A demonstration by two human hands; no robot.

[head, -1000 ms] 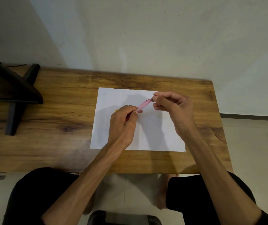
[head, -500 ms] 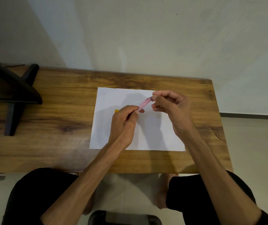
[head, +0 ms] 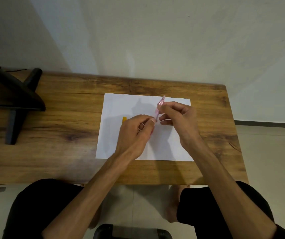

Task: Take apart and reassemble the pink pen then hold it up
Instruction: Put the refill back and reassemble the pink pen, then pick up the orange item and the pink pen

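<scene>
The pink pen [head: 160,102] stands nearly upright over the white sheet of paper [head: 121,104], its upper end pointing away from me. My right hand [head: 178,118] grips the middle of the barrel with its fingertips. My left hand [head: 136,130] pinches the pen's lower end between thumb and fingers. That lower end is hidden inside the two hands.
A small yellow object [head: 124,119] lies on the paper just left of my left hand, mostly hidden. The paper rests on a wooden table [head: 60,121]. A black stand [head: 12,100] occupies the table's left end. A wall rises behind the table.
The pen has swung from a low slant to nearly upright. My right hand has slid from the pen's far tip down onto the barrel, closer to my left hand.
</scene>
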